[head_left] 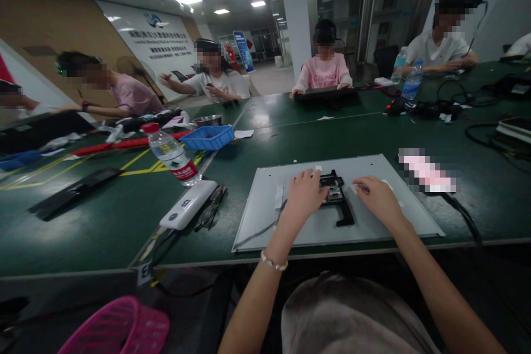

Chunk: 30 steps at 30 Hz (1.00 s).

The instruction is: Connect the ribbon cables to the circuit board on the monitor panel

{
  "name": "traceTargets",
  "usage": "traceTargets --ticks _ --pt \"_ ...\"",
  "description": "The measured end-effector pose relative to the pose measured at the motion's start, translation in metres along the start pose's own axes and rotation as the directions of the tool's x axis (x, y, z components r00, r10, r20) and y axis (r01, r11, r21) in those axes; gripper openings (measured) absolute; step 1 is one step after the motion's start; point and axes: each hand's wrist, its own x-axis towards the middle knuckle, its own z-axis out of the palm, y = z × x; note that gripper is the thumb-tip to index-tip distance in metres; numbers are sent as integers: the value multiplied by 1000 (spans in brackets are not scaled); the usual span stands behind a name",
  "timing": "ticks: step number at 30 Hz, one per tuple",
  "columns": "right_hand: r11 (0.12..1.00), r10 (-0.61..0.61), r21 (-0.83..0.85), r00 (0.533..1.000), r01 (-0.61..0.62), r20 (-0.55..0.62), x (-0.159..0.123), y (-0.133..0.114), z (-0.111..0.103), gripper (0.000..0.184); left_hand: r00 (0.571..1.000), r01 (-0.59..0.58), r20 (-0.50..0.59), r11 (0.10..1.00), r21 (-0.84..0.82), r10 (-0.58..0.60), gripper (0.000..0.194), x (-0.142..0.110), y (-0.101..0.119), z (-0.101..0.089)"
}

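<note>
A flat grey-white panel [265,215] lies on the green table in front of me. On its middle sits a black plastic bracket [345,215] with a small green circuit board [334,193] inside it. My left hand [305,193] rests over the left side of the board and bracket, fingers stretched out, covering part of them. To the right of the bracket, my right hand [379,196] is held just over the panel with thumb and fingertips pinched together; whatever is between them is too small to make out. A thin grey cable [259,235] runs from under my left wrist across the panel.
Left of the panel are a white power bank [188,204], glasses [212,207], a red-capped water bottle [172,155], a blue tray [209,137] and a black strip [77,193]. A phone [427,171] lies right. A pink basket [120,326] stands below. Several people sit around the table.
</note>
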Motion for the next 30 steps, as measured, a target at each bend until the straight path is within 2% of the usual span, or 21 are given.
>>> traceTargets --ticks 3,6,12,18,23,27,30 --pt "1000 -11 -9 1000 11 -5 0 0 1 27 989 131 -56 988 -79 -136 59 -31 11 9" --pt "999 -26 -32 1000 25 -13 0 -2 1 26 974 197 -86 972 -130 -209 62 -46 14 25" --pt "979 -179 -93 982 183 53 15 -23 -6 30 980 158 -98 976 -150 -174 58 -51 8 43" --pt "913 -297 -209 923 350 246 63 -47 -7 32 983 139 -103 984 -113 -150 57 -52 9 43" --pt "886 -247 -297 905 356 347 93 -56 9 27 981 149 -110 984 -101 -160 50 -52 10 44" --pt "882 -189 -346 913 319 361 96 -56 20 22 980 155 -109 984 -87 -164 44 -53 9 44" --pt "873 -190 -361 911 327 366 94 -55 24 21 981 158 -106 984 -79 -166 43 -52 9 43"
